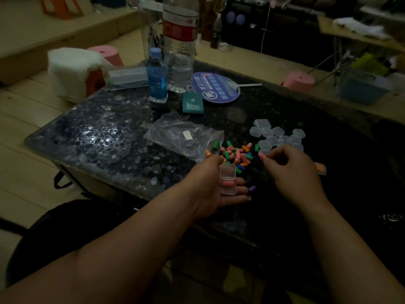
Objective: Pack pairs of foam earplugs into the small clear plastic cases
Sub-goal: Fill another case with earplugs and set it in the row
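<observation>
Risk I see — plug [262,156] pinched in right hand [291,170] could spring from the open case [228,179] left hand [208,187] grips.

On the table [92,137], the loose earplugs [236,155] lie centrally, the empty cases [278,137] to their right, the plastic bag [182,134] to their left, the small bottle [156,77] behind the bag. Before them, the open case [228,179] lies in the left hand [210,187], 1 earplug [262,156] in the right hand [291,170].
</observation>
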Available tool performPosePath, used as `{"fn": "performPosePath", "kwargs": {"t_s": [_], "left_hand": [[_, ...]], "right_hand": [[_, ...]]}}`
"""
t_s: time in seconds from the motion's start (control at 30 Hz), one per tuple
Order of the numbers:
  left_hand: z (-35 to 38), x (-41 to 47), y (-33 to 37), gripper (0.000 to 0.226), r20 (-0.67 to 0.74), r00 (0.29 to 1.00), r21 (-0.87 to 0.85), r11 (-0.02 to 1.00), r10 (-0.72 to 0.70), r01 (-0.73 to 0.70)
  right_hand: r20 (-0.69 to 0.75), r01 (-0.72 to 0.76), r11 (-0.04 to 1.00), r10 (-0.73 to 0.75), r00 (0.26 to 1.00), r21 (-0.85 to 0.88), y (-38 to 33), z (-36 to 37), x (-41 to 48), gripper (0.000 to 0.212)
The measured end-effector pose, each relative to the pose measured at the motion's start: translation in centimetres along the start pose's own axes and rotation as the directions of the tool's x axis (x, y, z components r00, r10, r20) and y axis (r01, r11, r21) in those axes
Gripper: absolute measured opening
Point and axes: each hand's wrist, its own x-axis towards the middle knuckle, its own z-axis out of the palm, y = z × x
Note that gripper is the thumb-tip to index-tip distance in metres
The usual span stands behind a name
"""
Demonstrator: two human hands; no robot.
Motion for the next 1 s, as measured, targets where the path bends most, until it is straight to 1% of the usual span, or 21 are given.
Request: {"fn": "performPosePath", "kwargs": {"t_s": [0.1,0.17,0.23,0.37,0.47,0.53,0.63,0.7,0.8,0.83,0.9,0.93,1.0], "left_hand": [[0.2,0.1,0.0,0.047,0.021,1.0,0.01,1.0,0.014,-0.014],[0.2,0.3,-0.1,0.048,0.045,0.999,0.019,1.0,0.015,-0.016],[0.5,0.4,-0.4,0.047,0.054,0.998,0.003,1.0,0.019,-0.02],[1.0,0.4,-0.9,0.049,0.062,0.998,0.009,0.999,0.032,-0.033],[1.2,0.6,-1.1,0.052,0.067,0.997,0.024,0.999,0.032,-0.033],[1.3,0.6,-1.1,0.051,0.066,0.997,0.036,0.999,0.029,-0.032],[1.3,0.6,-1.1,0.043,0.066,0.997,0.063,0.997,0.037,-0.041],[1.4,0.7,-1.2,0.044,0.058,0.997,0.07,0.997,0.041,-0.045],[1.6,0.6,-1.2,0.034,0.06,0.997,0.066,0.996,0.049,-0.053],[1.5,0.6,-1.2,0.034,0.056,0.997,0.066,0.996,0.052,-0.055],[1.3,0.6,-1.1,0.042,0.072,0.996,0.069,0.996,0.044,-0.049],[1.2,0.6,-1.1,0.048,0.084,0.996,0.067,0.997,0.039,-0.045],[1.2,0.5,-1.0,0.051,0.112,0.993,0.06,0.997,0.036,-0.043]], "right_hand": [[0.103,0.1,0.994,-0.103,0.989,0.037,-1.7,-1.4,-3.1,0.009],[0.196,0.164,0.986,-0.164,0.967,0.015,-2.1,-1.5,-4.8,0.01],[0.26,0.241,0.97,-0.225,0.939,-0.029,-2.0,-1.3,-5.7,0.012],[0.292,0.354,0.931,-0.315,0.903,-0.09,-1.4,-1.0,-5.9,0.01],[0.319,0.404,0.904,-0.345,0.883,-0.142,-1.1,-0.8,-5.7,0.008],[0.328,0.413,0.896,-0.346,0.879,-0.16,-1.0,-0.7,-5.6,0.009],[0.329,0.415,0.894,-0.347,0.878,-0.166,-0.9,-0.5,-5.6,0.007],[0.329,0.418,0.894,-0.35,0.877,-0.163,-0.8,-0.4,-5.6,0.006],[0.349,0.414,0.895,-0.339,0.874,-0.167,-0.8,-0.5,-5.5,0.006],[0.352,0.417,0.894,-0.341,0.872,-0.167,-0.8,-0.5,-5.5,0.007],[0.331,0.408,0.903,-0.347,0.878,-0.136,-0.9,-0.7,-5.4,0.008],[0.307,0.388,0.915,-0.341,0.889,-0.109,-1.0,-1.0,-5.3,0.01],[0.252,0.34,0.938,-0.313,0.916,-0.07,-1.1,-1.6,-4.8,0.017]]}}
